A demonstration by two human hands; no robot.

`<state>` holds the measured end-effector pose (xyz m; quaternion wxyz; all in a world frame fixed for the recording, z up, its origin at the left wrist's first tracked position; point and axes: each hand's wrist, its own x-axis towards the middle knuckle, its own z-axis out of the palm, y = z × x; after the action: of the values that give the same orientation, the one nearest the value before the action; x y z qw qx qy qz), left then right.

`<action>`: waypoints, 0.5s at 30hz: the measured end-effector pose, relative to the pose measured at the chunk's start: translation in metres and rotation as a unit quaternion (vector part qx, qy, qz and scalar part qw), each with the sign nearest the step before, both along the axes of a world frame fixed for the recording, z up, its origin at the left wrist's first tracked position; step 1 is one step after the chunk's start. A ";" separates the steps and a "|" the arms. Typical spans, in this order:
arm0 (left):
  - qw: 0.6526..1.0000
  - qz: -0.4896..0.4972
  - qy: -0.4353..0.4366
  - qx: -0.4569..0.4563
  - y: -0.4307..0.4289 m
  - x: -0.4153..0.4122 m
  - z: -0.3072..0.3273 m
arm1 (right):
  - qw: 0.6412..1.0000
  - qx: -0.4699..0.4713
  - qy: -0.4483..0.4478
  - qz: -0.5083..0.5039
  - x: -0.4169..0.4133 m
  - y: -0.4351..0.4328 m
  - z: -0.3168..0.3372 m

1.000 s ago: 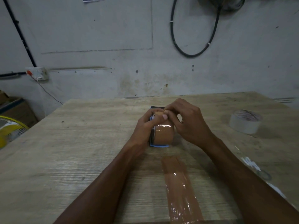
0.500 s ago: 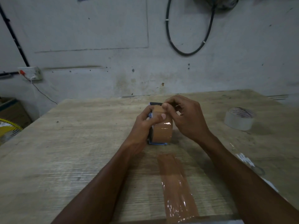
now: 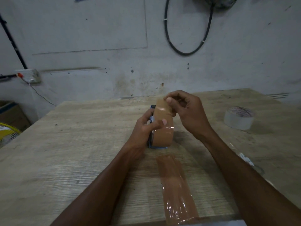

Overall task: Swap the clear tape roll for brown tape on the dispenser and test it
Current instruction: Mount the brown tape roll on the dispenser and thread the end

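Observation:
A brown tape roll [image 3: 163,135] sits in a blue dispenser [image 3: 152,136] standing on the wooden table [image 3: 73,144]. My left hand [image 3: 147,128] grips the dispenser and roll from the left, thumb across the roll. My right hand [image 3: 184,111] pinches the loose end of the brown tape [image 3: 161,105] and holds it lifted off the top of the roll. A clear tape roll [image 3: 238,118] lies flat at the right of the table. A strip of brown tape [image 3: 175,188] is stuck along the table toward the near edge.
Scraps of clear tape [image 3: 246,160] lie at the right near my right forearm. A grey wall with a hanging black cable [image 3: 187,51] stands behind the table. A cardboard box [image 3: 11,115] and a yellow fan [image 3: 8,132] are off the left side.
My right hand has peeled the tape end up from the roll and raised it. My left thumb has slid lower on the roll.

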<state>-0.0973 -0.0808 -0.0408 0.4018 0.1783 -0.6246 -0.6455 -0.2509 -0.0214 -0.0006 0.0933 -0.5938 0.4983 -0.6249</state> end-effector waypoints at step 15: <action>1.000 -0.003 -0.012 0.000 0.000 0.001 0.000 | 0.998 0.018 0.030 0.054 -0.007 -0.001 -0.004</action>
<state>-0.0963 -0.0808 -0.0410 0.3922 0.1839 -0.6300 -0.6446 -0.2579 -0.0224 -0.0049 0.1231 -0.6364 0.4790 -0.5919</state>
